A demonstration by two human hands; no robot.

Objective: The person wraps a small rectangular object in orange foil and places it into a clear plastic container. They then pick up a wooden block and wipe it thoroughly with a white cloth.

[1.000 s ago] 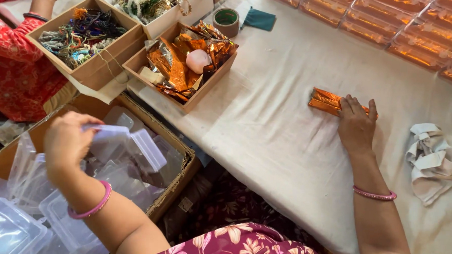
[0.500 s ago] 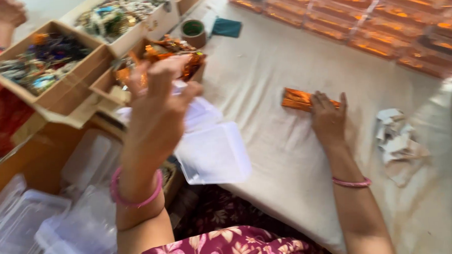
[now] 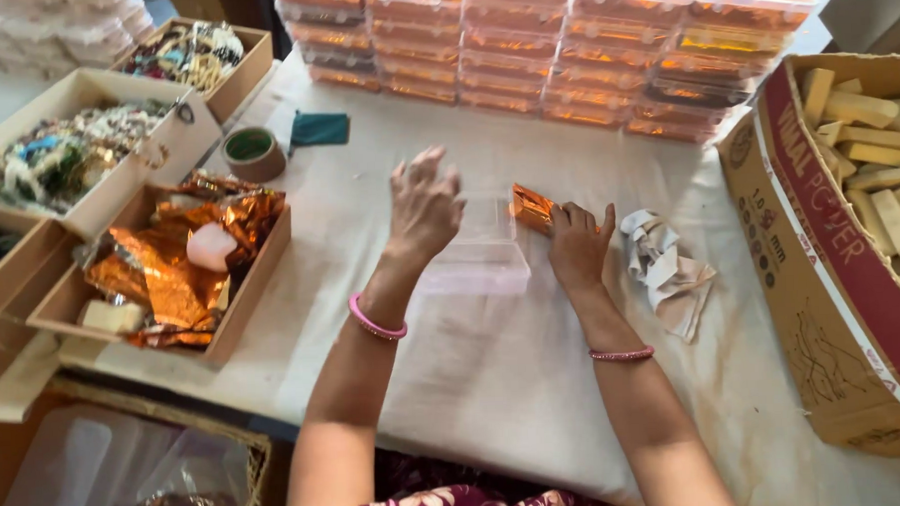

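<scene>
White-clothed surface [image 3: 494,381]: left hand [image 3: 424,209] open above clear plastic box [image 3: 475,257]; right hand [image 3: 579,243] pins orange foil packet [image 3: 531,206]. Seat packet squarely.

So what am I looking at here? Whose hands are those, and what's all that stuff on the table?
The camera sits on a person's head and looks down, so the two arms are that person's own. The left hand hovers with spread fingers over a clear plastic box lying on the white cloth. The right hand rests on a shiny orange packet. Beside it lies a crumpled rag. On the left, a cardboard tray holds orange foil, and a roll of tape sits nearby. At the back are stacks of filled clear boxes. On the right, a big carton holds pale bars.
</scene>
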